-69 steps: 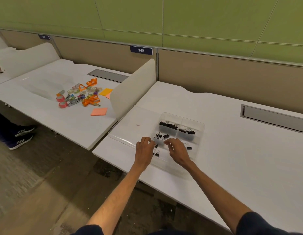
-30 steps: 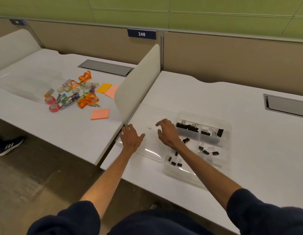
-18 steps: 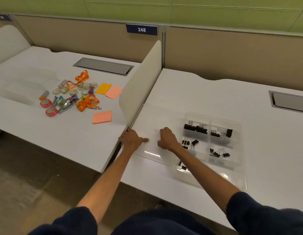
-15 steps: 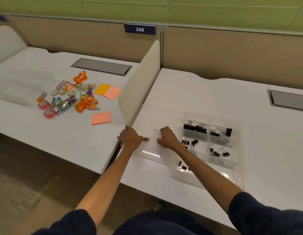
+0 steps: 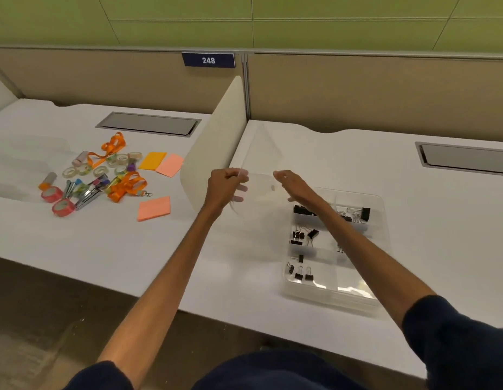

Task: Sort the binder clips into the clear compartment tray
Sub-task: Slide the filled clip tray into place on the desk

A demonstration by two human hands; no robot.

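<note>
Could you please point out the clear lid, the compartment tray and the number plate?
clear lid (image 5: 263, 153): head view, raised upper panel.
compartment tray (image 5: 381, 218): head view, right rim.
number plate (image 5: 208, 60): head view, digits 248.

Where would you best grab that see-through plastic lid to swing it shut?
Probably by the clear plastic lid's free left edge, from the left, where the left hand pinches it: the opposite edge seems hinged to the clear compartment tray.

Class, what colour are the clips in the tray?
Black, with silver wire handles: clips in the head view.
</note>
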